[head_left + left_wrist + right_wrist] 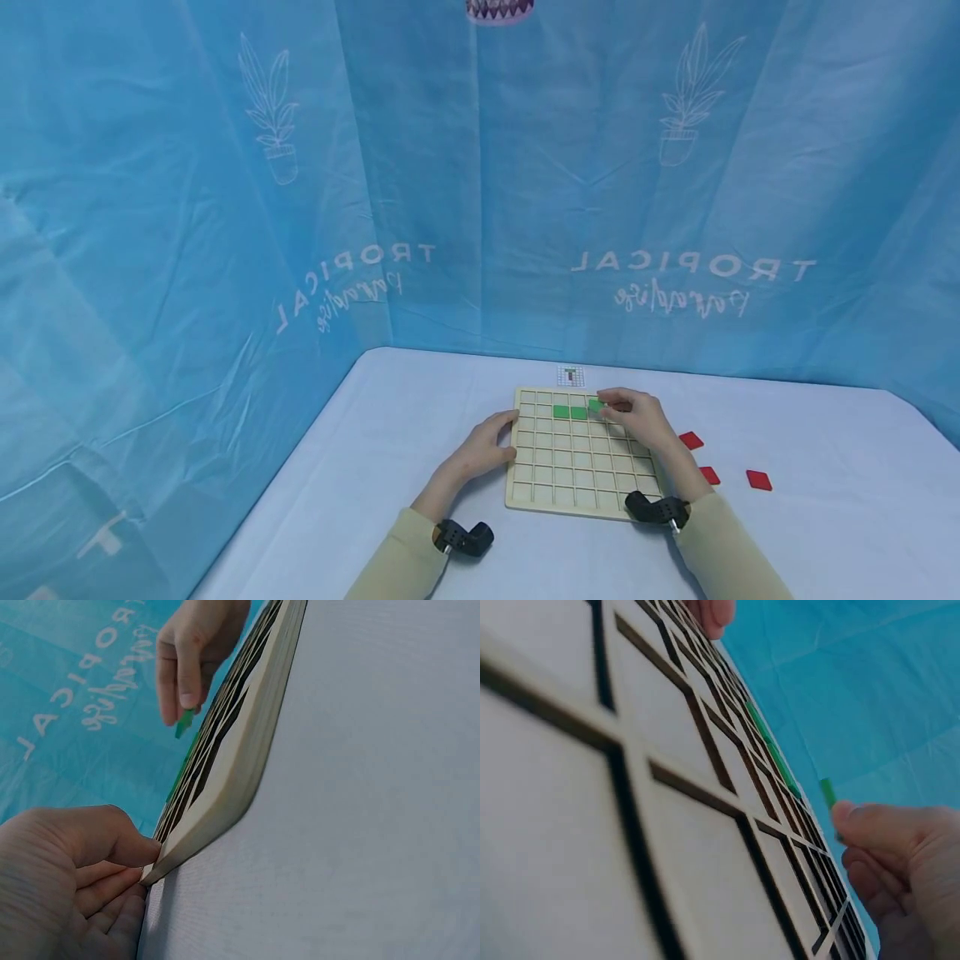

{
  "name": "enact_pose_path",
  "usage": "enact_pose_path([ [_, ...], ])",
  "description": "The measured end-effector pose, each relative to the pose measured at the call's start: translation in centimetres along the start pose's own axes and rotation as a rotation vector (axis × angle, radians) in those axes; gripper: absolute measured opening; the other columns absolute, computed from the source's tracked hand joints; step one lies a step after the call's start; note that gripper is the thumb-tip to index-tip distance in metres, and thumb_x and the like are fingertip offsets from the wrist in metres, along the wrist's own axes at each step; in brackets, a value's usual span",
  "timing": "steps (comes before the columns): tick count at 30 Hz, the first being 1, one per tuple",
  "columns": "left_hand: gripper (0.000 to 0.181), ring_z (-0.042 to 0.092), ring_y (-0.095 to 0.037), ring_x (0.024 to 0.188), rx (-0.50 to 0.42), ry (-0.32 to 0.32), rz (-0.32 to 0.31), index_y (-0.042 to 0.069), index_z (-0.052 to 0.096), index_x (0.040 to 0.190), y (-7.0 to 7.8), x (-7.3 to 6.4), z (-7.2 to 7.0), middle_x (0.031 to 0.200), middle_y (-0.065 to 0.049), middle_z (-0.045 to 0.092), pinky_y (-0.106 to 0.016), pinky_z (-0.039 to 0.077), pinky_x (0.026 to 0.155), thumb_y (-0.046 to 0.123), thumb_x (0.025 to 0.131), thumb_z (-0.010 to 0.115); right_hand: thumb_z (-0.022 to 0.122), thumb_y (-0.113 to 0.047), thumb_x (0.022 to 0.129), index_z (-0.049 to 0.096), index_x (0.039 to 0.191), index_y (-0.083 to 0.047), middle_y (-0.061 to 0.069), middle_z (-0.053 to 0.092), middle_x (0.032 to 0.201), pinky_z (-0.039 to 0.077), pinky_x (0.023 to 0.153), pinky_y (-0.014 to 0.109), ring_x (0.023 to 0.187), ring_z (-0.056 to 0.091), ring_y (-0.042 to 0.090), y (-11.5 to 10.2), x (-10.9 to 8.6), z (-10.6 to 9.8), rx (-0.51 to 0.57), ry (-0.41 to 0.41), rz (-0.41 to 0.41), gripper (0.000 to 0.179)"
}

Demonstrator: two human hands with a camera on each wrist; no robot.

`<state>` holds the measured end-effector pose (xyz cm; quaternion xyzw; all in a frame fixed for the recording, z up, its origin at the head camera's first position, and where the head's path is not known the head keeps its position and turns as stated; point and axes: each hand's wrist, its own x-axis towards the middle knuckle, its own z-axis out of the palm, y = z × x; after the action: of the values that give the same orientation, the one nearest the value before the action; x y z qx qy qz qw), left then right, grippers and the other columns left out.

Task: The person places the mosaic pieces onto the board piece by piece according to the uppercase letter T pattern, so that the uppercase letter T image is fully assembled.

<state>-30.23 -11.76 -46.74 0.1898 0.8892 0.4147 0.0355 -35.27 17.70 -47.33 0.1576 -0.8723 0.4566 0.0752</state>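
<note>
A pale wooden grid board [562, 458] lies on the table. My left hand [483, 446] holds its left edge, the thumb touching the rim in the left wrist view. Two green square tiles [570, 412] sit side by side in cells near the far edge. My right hand [637, 417] pinches another green tile [828, 793] between thumb and fingers. That tile is tilted above the board, just right of the seated pair. In the left wrist view, the pinched tile sticks out below the right fingertips.
Several red tiles [759, 480] lie scattered on the white tablecloth [825, 533] right of the board. Beyond the board's far edge is a small printed card [570, 377] with a coloured T shape on a grid. Blue printed curtains [525, 208] hang behind and at the left.
</note>
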Motion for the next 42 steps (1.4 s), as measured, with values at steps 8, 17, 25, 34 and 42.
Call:
enact_pose_path([
  [8,0.067,0.033,-0.029,0.135,0.004,-0.002,0.015,-0.003,0.035,0.142,0.1,0.0,0.1,0.145,-0.016,0.038,-0.041,0.029,0.11,0.002,0.08,0.059,0.07,-0.012,0.085,0.067,0.114,0.0,0.01,0.068,0.104,0.054,0.079,0.036,0.09,0.064,0.021,0.6,-0.2,0.1,-0.029,-0.005,-0.014,0.032],
  [17,0.067,0.033,-0.028,0.134,-0.006,-0.003,0.023,-0.004,0.036,0.142,0.1,0.1,0.3,0.144,-0.016,0.038,-0.041,0.03,0.11,0.002,0.08,0.059,0.07,-0.008,0.084,0.067,0.113,0.0,0.012,0.067,0.106,0.053,0.081,0.042,0.093,0.063,0.024,0.4,-0.5,0.2,-0.09,-0.023,-0.052,0.03],
  [25,0.067,0.033,-0.029,0.135,-0.008,-0.003,0.024,-0.003,0.035,0.142,0.1,0.0,0.3,0.144,-0.016,0.038,-0.041,0.029,0.11,0.003,0.08,0.059,0.069,-0.015,0.086,0.065,0.119,-0.002,0.011,0.066,0.111,0.051,0.087,0.046,0.101,0.062,0.028,-0.1,-0.5,-0.2,-0.08,-0.007,-0.019,0.035],
  [34,0.066,0.032,-0.029,0.135,-0.006,-0.002,0.023,-0.003,0.036,0.142,-0.2,0.0,0.2,0.144,-0.017,0.038,-0.041,0.029,0.11,0.002,0.08,0.059,0.065,-0.037,0.088,0.059,0.128,-0.01,0.013,0.061,0.122,0.051,0.088,0.042,0.108,0.058,0.026,-1.3,-1.1,-4.8,0.074,0.073,0.016,0.049],
  [42,0.066,0.033,-0.03,0.135,0.004,-0.002,0.028,-0.003,0.036,0.142,-0.2,0.1,0.0,0.144,-0.018,0.038,-0.041,0.029,0.11,0.003,0.08,0.058,0.06,-0.052,0.086,0.052,0.136,-0.017,0.006,0.058,0.127,0.05,0.091,0.043,0.113,0.055,0.02,1.8,-3.1,-9.6,-0.008,0.155,0.093,0.062],
])
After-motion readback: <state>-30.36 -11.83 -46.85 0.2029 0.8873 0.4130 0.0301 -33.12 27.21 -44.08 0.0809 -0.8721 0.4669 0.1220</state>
